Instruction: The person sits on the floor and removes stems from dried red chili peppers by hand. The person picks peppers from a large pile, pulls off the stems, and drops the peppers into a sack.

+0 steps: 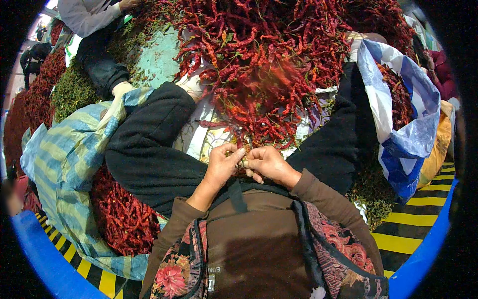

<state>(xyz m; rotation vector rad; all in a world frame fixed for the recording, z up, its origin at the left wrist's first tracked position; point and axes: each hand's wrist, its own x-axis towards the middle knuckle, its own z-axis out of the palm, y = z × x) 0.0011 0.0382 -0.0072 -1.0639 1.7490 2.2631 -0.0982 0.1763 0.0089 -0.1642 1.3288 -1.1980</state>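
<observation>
My left hand (218, 166) and my right hand (272, 164) meet low in front of my body, between my bent legs. Between the fingertips of both hands are dried red chili peppers (239, 141), with greenish stems at the right thumb. How many peppers each hand grips is hard to see, as the fingers cover them. Just beyond, a large heap of wrinkled dried red chilies (261, 74) spreads out, many with stems attached. Its near edge lies on pale cloth or sheeting (199, 130), close to my fingers.
A green-blue striped woven sack (71, 149) at left holds red chilies (123, 216). At right stands a blue-and-white sack (405, 149) with chilies, beside loose green stems (377, 203). Another person's sleeve (89, 17) shows at upper left. Yellow-black striped flooring (403, 239) lies at right.
</observation>
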